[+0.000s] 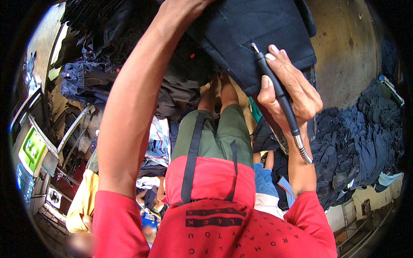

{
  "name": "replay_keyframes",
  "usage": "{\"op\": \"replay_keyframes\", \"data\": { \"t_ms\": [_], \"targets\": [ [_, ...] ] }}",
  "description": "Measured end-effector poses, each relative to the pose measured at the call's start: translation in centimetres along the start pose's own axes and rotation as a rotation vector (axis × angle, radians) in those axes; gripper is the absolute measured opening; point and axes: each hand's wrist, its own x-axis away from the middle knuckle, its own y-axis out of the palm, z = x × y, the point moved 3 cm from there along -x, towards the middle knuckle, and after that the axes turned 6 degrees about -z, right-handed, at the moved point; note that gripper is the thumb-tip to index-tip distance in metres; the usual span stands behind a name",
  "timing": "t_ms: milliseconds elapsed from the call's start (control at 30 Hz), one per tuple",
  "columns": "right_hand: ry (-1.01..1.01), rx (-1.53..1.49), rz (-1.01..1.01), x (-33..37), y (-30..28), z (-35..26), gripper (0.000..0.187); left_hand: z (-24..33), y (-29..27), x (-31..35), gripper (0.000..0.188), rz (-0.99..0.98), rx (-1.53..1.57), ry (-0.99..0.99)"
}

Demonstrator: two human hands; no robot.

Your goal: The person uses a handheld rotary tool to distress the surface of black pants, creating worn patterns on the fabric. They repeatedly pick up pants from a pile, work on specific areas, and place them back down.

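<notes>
My right hand [297, 88] is closed round a slim black rotary tool handpiece [277, 81], its fingers wrapped along the grip. A small pale bit points up and left over a dark navy denim garment [258, 26], and a springy metal sleeve leads back from the handle along my wrist. I cannot tell whether the bit touches the cloth. The garment looks folded, with faint crease lines and seams showing. My left arm reaches up to the top edge, where my left hand [191, 5] lies by the garment, its fingers out of sight.
Dark garments are heaped at right [352, 142], with blue jeans [88, 81] and black clothes at left. A worn wooden board [344, 47] stands at upper right. Other people are nearby, one in a yellow garment [81, 200]. A green plastic panel [32, 148] is at far left.
</notes>
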Motion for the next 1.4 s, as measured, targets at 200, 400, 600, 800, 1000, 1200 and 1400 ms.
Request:
{"op": "replay_keyframes", "data": {
  "t_ms": [200,400,600,800,1000,1200,1400],
  "targets": [
    [0.004,0.010,-0.013,0.4,-0.1,0.0,0.030,0.0,-0.1,0.0,0.030,0.031,-0.037,0.028],
    [-0.007,0.004,0.034,1.1,-0.2,-0.2,0.027,-0.1,0.0,0.1,0.030,0.019,-0.021,0.025],
    [0.006,0.010,0.026,1.7,-0.4,-0.4,0.026,0.0,0.0,0.1,0.031,0.008,0.001,0.006],
    [-0.015,0.010,0.022,1.6,-0.1,-0.2,0.028,-0.2,0.1,0.3,0.031,0.032,-0.030,0.039],
    [-0.013,-0.032,0.006,1.7,-0.4,-0.2,0.031,0.0,0.0,0.2,0.031,0.042,-0.034,0.056],
    [-0.021,-0.069,-0.049,2.3,-0.7,-0.1,0.028,-0.1,-0.1,0.5,0.030,-0.011,0.017,-0.013],
    [0.214,-0.237,0.081,4.2,-3.2,1.2,0.034,0.1,-1.5,0.5,0.047,0.175,0.048,0.100]
  ]
}}
